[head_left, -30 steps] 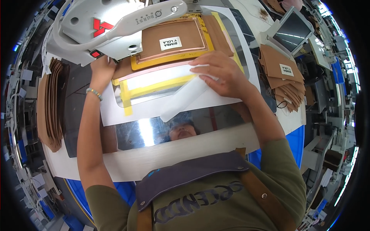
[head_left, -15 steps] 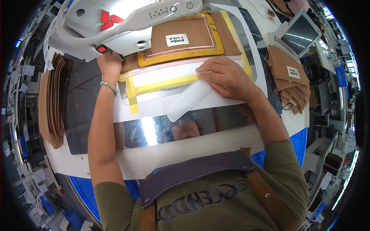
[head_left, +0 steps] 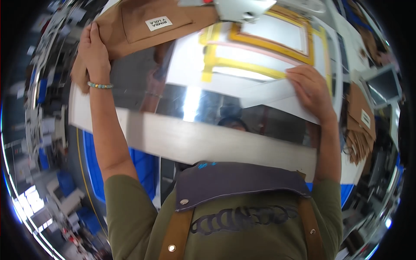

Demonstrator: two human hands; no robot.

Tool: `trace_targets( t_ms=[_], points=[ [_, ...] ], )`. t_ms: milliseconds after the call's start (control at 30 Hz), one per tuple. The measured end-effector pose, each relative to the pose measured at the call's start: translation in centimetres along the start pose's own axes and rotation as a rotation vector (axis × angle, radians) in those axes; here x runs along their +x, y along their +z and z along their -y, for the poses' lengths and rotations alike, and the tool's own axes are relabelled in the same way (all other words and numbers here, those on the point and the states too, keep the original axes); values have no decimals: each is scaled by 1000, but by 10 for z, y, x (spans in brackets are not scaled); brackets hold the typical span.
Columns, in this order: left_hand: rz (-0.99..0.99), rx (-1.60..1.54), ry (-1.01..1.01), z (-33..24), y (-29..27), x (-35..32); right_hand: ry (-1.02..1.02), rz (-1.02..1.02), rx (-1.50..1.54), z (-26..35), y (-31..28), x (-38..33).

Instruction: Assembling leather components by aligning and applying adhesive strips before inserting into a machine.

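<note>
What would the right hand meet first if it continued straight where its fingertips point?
Probably the yellow tape strip just ahead of the right hand, though depth is unclear and it might pass above.

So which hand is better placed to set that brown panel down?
Probably the left hand: it grips the left edge of the brown panel, the one with the white label. The right hand is farther right, with a thin white sheet at its fingertips.
</note>
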State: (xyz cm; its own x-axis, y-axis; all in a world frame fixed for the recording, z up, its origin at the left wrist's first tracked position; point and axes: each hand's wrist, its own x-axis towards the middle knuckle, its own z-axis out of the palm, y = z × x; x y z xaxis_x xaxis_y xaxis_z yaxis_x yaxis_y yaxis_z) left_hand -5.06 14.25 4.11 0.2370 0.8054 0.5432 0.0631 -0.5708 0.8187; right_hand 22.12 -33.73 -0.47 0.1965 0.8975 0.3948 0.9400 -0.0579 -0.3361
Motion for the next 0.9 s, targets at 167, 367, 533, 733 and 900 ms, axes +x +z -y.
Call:
trace_targets(
  t_ms=[167, 367, 533, 733, 900],
  points=[
    [-151, 92, -38, -87, -207, -24, 17, 37, 4, 8, 2, 3],
    [-373, 772, -139, -6, -409, -171, 10, 67, 6, 6, 12, 2],
    [-520, 1149, -292, 91, -474, -343, 8, 84, -15, 7, 10, 0],
    [-349, 1412, -1048, 128, -582, -438, 33, 111, 14, -7, 13, -3],
    [-185, 1383, -1001, 155, -524, -436, -2, 96, -3, 11, 15, 5]
  ],
)
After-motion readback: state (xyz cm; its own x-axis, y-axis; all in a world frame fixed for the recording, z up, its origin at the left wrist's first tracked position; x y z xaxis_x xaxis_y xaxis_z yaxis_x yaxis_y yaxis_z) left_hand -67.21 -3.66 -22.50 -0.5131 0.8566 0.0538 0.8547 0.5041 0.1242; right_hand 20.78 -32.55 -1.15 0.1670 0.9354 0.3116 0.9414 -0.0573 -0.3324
